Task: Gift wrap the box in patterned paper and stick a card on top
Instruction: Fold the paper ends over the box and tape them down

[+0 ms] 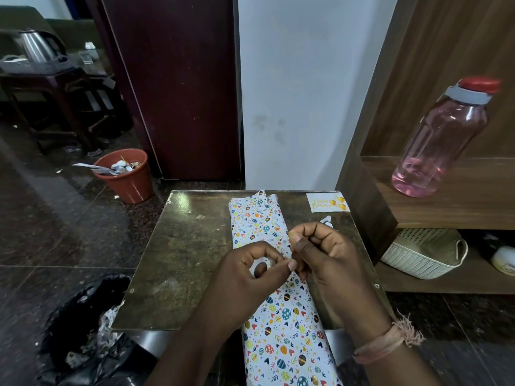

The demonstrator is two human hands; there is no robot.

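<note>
A long box wrapped in white paper printed with coloured eggs and hearts (260, 221) lies lengthwise on the small dark table (181, 246), its near end overhanging the front edge. Above its middle my left hand (250, 277) holds a small white tape roll (260, 267), a finger through its hole. My right hand (323, 252) is curled just to its right, thumb and fingers pinching at the roll's edge; the tape end itself is too small to see. A white "Happy Birthday" card (327, 201) with gold balloons lies at the table's far right corner.
A pink water bottle (443, 140) stands on the wooden shelf to the right, with a white woven basket (423, 253) below. An orange bin (125, 175) sits on the floor at far left, a black bag of scraps (83, 330) near left. A white scrap (326, 220) lies near the card.
</note>
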